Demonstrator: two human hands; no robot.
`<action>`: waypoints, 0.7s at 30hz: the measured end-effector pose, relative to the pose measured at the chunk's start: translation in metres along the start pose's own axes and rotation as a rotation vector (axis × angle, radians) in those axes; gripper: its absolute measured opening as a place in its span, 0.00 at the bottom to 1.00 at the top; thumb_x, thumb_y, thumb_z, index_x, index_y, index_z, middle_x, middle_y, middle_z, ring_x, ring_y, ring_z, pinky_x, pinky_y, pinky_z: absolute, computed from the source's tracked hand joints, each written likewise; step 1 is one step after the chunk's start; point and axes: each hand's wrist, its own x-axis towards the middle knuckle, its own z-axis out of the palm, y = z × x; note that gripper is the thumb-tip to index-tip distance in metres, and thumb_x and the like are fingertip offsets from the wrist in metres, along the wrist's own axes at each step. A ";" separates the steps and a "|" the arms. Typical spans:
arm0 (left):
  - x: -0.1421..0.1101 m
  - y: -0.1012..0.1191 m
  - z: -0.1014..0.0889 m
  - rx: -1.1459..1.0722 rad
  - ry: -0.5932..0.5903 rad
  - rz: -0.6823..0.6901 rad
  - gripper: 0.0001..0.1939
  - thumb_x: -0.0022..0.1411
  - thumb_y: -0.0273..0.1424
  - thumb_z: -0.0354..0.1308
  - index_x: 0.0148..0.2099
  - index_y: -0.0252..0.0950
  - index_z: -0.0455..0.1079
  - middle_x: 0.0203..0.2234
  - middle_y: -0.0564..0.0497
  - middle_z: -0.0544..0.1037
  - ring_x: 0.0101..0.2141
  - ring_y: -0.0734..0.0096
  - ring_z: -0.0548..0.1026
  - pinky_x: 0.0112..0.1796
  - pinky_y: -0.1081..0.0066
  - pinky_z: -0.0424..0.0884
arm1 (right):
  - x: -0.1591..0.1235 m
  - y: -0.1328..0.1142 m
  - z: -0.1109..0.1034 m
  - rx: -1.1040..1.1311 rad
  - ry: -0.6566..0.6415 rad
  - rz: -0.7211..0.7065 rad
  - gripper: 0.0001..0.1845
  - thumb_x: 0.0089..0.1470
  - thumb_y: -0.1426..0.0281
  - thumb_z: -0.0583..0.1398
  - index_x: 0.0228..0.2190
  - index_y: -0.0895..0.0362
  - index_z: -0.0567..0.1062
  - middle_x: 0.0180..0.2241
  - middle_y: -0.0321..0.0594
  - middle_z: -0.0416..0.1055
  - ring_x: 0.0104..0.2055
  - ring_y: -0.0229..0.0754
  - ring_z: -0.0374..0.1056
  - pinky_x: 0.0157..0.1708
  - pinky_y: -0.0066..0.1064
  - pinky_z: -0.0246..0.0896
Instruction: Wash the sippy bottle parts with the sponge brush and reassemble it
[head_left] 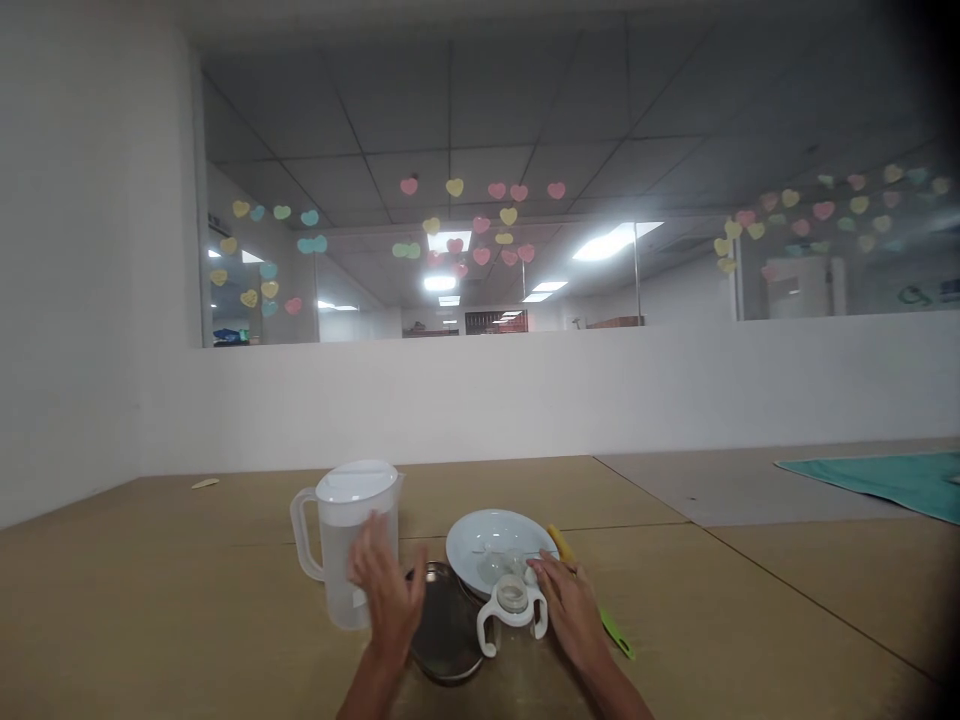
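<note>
Operating from a distance, I noted the left grip first. The left hand [387, 592] was raised over the desk [187, 610] in front of the pitcher [337, 565], fingers apart, nothing held. Blur and overlap hid whether it touched the pitcher's wall.

The right hand [571, 608] lay at the right rim of the bowl [463, 528], its fingertips beside a small white piece [531, 574]. I could not tell whether the right grip was clamped on the piece or only near it.

Locations: the bottle [513, 612], with its two white handles, stood at the near side of the bowl, just left of the right hand. A clear object [491, 568], too indistinct to identify, was in the bowl. The dark plate [444, 632] lay between the left hand and the bottle.

Handling notes, in my judgement:

1. Right hand: a light fingertip hold suited the small piece; the wrist needed to clear the bottle's right handle.
2. Bowl: downward pressure on the rim risked tipping it.
3. Left hand: spread fingers needed clearance from the pitcher; a knock risked upsetting it. Steadying the bowl from the left would have served best.
</note>
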 end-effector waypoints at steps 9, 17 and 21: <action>0.016 -0.033 -0.002 0.229 0.125 -0.554 0.56 0.43 0.57 0.58 0.64 0.31 0.38 0.56 0.29 0.55 0.54 0.36 0.57 0.46 0.40 0.58 | -0.004 -0.012 -0.006 -0.088 0.135 -0.023 0.28 0.59 0.56 0.42 0.32 0.56 0.76 0.35 0.43 0.75 0.39 0.46 0.66 0.43 0.38 0.58; 0.016 -0.038 0.000 0.220 -0.008 -0.613 0.52 0.43 0.56 0.58 0.62 0.31 0.46 0.52 0.30 0.62 0.50 0.37 0.63 0.44 0.42 0.62 | -0.013 -0.033 -0.009 -0.070 0.303 -0.209 0.23 0.59 0.57 0.46 0.29 0.55 0.74 0.31 0.41 0.74 0.36 0.44 0.66 0.40 0.36 0.56; 0.011 -0.041 0.002 0.221 0.046 -0.394 0.50 0.46 0.55 0.58 0.63 0.31 0.47 0.53 0.31 0.61 0.51 0.38 0.62 0.46 0.42 0.61 | -0.015 -0.052 -0.012 -0.005 0.457 -0.256 0.20 0.59 0.59 0.47 0.28 0.55 0.73 0.28 0.40 0.72 0.34 0.42 0.66 0.38 0.34 0.55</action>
